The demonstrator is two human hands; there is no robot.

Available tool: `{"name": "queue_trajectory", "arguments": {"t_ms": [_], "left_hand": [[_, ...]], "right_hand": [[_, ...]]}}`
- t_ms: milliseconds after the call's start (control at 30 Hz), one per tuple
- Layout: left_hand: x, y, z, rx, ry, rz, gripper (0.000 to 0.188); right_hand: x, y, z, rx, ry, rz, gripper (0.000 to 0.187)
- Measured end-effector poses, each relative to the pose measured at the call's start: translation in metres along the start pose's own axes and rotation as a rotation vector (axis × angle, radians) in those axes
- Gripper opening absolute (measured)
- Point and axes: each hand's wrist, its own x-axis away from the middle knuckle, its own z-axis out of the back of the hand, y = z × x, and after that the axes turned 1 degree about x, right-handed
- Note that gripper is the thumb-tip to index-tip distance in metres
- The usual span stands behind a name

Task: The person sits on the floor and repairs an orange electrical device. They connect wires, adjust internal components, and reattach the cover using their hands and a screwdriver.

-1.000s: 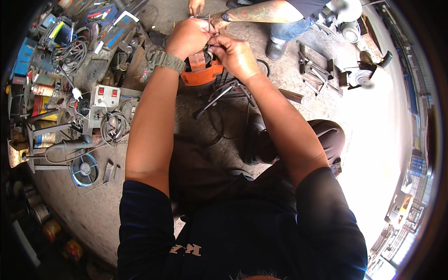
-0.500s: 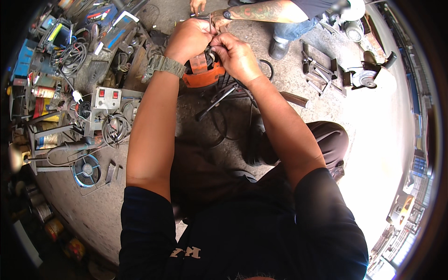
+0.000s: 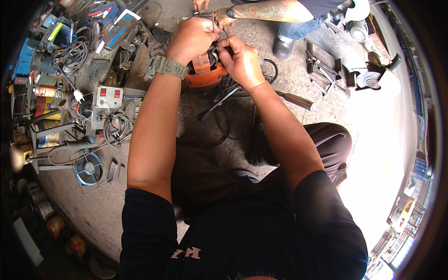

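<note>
Above an orange-cased machine (image 3: 205, 79) with dark inner parts, both my hands work close together. My left hand (image 3: 193, 38), with a watch on the wrist, is closed in a pinch at the machine's far side; what its fingertips hold is too small to make out. Just right of it my right hand (image 3: 243, 60) is also closed, thumb against fingers, over the dark inner parts. Whatever it pinches is hidden. A co-worker's hand (image 3: 223, 19) reaches in from the far right beside my left fingers, and that person's other hand (image 3: 200, 4) shows at the top edge.
On the left are coiled cables (image 3: 116, 128), a grey box with red switches (image 3: 108, 98) and a round blue-framed fan (image 3: 87, 169). To the right lie a metal frame (image 3: 326, 70) and an angle grinder (image 3: 372, 77). A brown bar (image 3: 298, 100) rests past my right forearm.
My right hand has shifted slightly right, its fingertips a little farther from my left hand. The left hand keeps nearly the same pose, and the whole view has moved slightly.
</note>
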Motion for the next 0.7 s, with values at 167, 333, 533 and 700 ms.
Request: {"name": "queue_trajectory", "arguments": {"t_ms": [167,333,533,700], "left_hand": [[0.0005,0.0028,-0.0002,0.010,-0.001,0.003,0.016],[-0.0008,-0.0031,-0.0004,-0.002,0.006,-0.027,0.016],[0.0000,0.0007,0.0000,-0.019,0.002,-0.017,0.016],[-0.0003,-0.0012,-0.0003,0.016,0.006,-0.031,0.017]], "right_hand": [[0.0007,-0.0026,0.0001,-0.064,0.007,-0.052,0.015],[-0.0039,0.0013,0.0038,-0.041,-0.009,-0.015,0.015],[-0.0073,0.0042,0.0066,0.003,-0.078,0.003,0.010],[-0.0085,0.0050,0.0069,0.005,-0.095,-0.005,0.011]]}}
